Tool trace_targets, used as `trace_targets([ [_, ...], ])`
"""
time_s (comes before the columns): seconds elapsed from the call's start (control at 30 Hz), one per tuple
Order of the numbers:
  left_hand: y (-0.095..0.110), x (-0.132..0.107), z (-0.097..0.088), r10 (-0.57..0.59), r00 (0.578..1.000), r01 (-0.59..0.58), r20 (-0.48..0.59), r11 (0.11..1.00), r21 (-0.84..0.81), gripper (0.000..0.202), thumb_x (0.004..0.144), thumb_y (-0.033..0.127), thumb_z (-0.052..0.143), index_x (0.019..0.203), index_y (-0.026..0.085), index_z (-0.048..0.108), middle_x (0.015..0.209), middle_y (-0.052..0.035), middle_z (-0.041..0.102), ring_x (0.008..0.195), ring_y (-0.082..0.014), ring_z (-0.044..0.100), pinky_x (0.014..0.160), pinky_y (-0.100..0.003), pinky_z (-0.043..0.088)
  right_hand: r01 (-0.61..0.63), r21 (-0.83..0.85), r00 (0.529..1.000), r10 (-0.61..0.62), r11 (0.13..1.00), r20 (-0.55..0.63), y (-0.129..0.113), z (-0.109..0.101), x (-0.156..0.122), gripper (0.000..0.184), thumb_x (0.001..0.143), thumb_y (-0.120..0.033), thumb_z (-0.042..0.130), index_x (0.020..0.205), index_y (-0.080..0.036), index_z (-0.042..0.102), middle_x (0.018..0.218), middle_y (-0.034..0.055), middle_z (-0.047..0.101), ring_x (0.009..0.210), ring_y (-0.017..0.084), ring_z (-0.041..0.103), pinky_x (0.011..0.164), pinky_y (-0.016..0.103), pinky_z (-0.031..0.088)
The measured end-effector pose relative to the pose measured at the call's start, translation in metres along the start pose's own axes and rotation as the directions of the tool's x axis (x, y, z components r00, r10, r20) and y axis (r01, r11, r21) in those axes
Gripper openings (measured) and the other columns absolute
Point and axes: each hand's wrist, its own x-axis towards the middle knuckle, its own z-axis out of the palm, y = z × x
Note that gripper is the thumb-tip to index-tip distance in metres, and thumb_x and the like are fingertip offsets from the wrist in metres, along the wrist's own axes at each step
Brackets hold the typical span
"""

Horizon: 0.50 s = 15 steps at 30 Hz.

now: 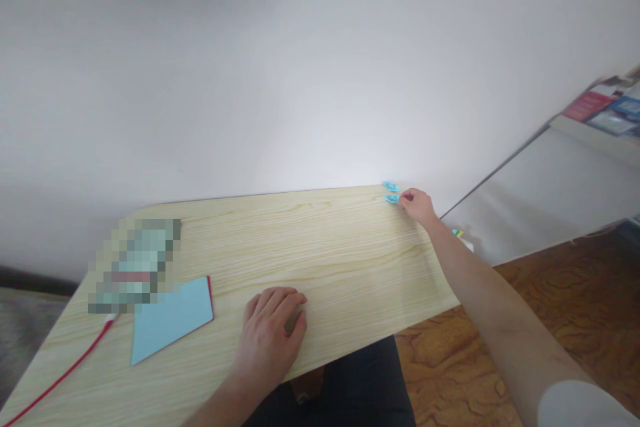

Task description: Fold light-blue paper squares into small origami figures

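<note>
My right hand (417, 205) reaches to the far right corner of the light wooden table (325, 247). Its fingers are pinched on a small folded blue paper piece (393, 199). A second small blue paper piece (391, 186) lies just beyond it, by the wall. My left hand (273, 327) rests palm down on the table near the front edge, fingers together and curled slightly, holding nothing. Left of that hand lies a light blue paper sheet (170, 320) folded to a point, with a red edge showing.
A blurred-out object (135, 267) sits at the table's left, with a red cable (65, 373) running from it to the front left corner. A white wall stands behind the table. Patterned brown floor (540, 293) and a low shelf with booklets (605, 110) lie to the right.
</note>
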Motion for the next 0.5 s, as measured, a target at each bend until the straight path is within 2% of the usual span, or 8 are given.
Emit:
trace_targets([
  [0.33,-0.003,-0.001,0.001,-0.017,1.0,0.017,-0.008,1.0,-0.018,0.014,0.091,0.026,0.058,0.099,0.029,0.068,0.105,-0.0042,0.071,0.106,-0.0267,0.062,0.095,-0.047,0.044,-0.061,-0.048,0.996,0.064,0.997,0.062,0.009,-0.007,0.03,0.019,0.082,-0.023,0.059,0.093,-0.015,0.074,0.072,0.0046,0.074,0.071,0.017,0.066,0.069,0.026,0.044],
  [0.5,-0.002,0.0,-0.001,-0.028,0.999,0.028,-0.017,0.999,-0.038,0.013,0.091,0.025,0.058,0.097,0.028,0.068,0.105,-0.0045,0.071,0.104,-0.0259,0.062,0.095,-0.046,0.045,-0.069,-0.042,0.993,0.073,0.997,0.092,0.011,-0.008,0.036,0.019,0.084,-0.023,0.06,0.094,-0.015,0.073,0.082,0.0055,0.076,0.065,0.014,0.066,0.068,0.024,0.044],
])
